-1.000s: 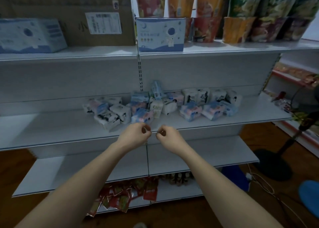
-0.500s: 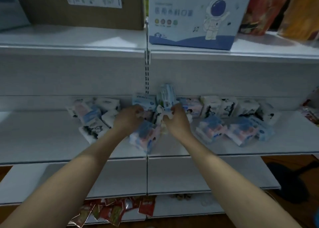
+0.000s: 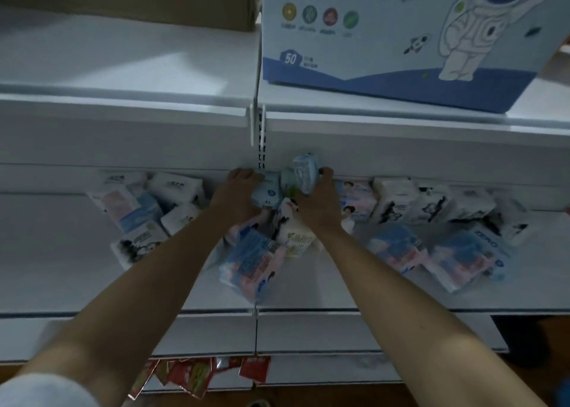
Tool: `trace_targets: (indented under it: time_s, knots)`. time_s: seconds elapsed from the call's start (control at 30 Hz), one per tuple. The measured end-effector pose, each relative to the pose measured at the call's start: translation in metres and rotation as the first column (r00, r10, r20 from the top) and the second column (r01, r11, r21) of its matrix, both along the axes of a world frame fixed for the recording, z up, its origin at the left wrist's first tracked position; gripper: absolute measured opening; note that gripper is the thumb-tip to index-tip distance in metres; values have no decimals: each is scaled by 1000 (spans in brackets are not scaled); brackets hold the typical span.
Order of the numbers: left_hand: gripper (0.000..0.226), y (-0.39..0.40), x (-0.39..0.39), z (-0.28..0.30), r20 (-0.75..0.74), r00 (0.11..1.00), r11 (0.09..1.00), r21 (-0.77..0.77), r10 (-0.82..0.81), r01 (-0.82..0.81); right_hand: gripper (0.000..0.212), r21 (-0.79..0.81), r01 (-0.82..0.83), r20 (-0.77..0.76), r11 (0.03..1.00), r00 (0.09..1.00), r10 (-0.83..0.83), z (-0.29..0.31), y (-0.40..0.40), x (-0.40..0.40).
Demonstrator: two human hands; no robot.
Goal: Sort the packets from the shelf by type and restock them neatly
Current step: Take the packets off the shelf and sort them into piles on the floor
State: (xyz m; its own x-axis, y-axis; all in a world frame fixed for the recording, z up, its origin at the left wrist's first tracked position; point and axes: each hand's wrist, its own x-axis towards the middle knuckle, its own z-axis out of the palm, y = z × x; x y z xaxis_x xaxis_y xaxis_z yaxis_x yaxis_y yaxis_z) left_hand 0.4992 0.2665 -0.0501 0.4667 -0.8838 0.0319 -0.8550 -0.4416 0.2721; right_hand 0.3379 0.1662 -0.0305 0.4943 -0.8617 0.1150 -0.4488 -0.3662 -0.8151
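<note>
Nearest me a blue-and-pink packet (image 3: 251, 263) lies at the shelf (image 3: 92, 283) edge. Beyond it, my left hand (image 3: 237, 195) grips a pale blue packet (image 3: 266, 192) and my right hand (image 3: 317, 201) an upright one (image 3: 303, 172). I judge I'm gathering; sorting by type comes next. One packet (image 3: 481, 252) reads ZERO; the box (image 3: 401, 36) above shows 50.

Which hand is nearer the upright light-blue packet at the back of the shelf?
Right. The right hand wraps that upright light-blue packet, fingers curled over its right side. The left hand sits to its left, holding a flat blue packet instead.
</note>
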Motion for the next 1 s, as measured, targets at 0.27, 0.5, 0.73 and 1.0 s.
trace_targets:
  time_s: [0.27,0.5,0.73,1.0]
  knots:
    - [48,-2,2,8,128,991,986,-169,41,-19,24,123,208,257,970,938,-234,1,-19,-31]
    - [25,27,-12,40,218,953,906,-411,208,-104,20,214,-29,442,976,894,-71,25,-5,-35]
    - [35,82,-62,68,12,942,855,-423,337,-300,29,262,-378,491,888,845,215,45,35,-58]
    - [63,197,-170,62,-292,758,699,-296,582,-651,47,319,-623,421,715,768,482,20,114,-102]
